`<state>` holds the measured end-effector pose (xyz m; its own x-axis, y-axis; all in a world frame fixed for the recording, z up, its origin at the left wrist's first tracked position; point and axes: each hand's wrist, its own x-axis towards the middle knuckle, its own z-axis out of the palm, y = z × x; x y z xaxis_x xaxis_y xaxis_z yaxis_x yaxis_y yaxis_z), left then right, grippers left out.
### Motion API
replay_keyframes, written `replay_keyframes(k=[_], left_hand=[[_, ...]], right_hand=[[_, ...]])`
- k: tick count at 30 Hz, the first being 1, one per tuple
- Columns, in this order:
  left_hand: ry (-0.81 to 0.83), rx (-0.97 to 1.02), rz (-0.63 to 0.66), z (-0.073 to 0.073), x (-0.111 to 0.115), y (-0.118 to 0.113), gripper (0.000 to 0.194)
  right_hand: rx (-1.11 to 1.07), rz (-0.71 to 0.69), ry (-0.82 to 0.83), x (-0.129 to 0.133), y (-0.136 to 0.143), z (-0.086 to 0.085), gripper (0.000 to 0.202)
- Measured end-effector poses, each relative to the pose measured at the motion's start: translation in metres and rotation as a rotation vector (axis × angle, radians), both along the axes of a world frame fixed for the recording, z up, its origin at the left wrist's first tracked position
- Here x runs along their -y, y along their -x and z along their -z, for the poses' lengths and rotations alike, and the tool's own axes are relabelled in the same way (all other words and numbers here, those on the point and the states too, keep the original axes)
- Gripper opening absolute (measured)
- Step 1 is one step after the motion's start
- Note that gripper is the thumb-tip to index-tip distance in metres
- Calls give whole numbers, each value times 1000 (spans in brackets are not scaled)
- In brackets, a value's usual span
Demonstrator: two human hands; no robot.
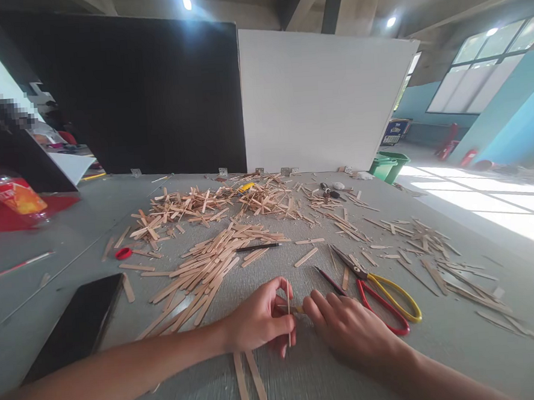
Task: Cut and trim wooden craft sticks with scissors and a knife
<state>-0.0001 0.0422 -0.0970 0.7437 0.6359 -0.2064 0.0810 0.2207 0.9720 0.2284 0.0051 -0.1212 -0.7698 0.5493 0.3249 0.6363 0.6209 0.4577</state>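
Note:
Near the front of the grey table, my left hand (267,317) is closed in a pinch on a thin wooden craft stick (290,337), held upright and seen edge-on. Right beside it, my right hand (347,322) is closed, knuckles up, around something mostly hidden; a small tan piece (297,310) shows between the two hands, touching or very close to the stick. Two craft sticks (255,376) lie below my left hand. Scissors (381,292) with one red and one yellow handle rest just beyond my right hand, next to a dark pen-like tool (330,280).
A fanned pile of craft sticks (212,264) with a black pen (257,247) lies ahead, more heaps behind. A dark phone-like slab (76,326), red ring (123,253) and drink bottle (16,194) are left. Cut scraps (471,290) lie right. Black and white panels (328,93) stand behind.

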Motion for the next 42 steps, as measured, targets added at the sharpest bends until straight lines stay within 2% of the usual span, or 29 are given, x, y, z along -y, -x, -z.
replay_keyframes(k=[15,19,22,25,27,31,33,36,38,40,42], left_hand=[[14,74,-14,3,2,1,37],[2,147,-64,4,0,6,42],[-1,191,-92,6,-3,8,45],[1,184,-85,5,-4,8,43],[-7,163,-81,3,-4,7,48],[-41,107,-76,-2,1,4,72],[-66,84,-84,-7,3,4,74],[-113,57,-101,-23,7,6,55],[-143,11,-102,-40,9,9,50],[-104,-52,-60,-59,12,12,48],[-136,-71,-82,-78,15,16,41]], right_hand=[[-13,11,-3,3,1,-4,29],[-34,52,42,-7,-20,-3,28],[-76,148,34,-20,-41,-5,35],[-98,190,88,-25,-47,-7,36],[-114,191,133,-25,-44,-6,37],[-166,220,168,-25,-41,0,38],[-191,226,171,-27,-42,3,39],[-218,227,180,-31,-45,7,37],[-231,238,188,-32,-46,7,35],[-240,252,201,-32,-47,7,32],[-247,263,216,-31,-47,6,30]])
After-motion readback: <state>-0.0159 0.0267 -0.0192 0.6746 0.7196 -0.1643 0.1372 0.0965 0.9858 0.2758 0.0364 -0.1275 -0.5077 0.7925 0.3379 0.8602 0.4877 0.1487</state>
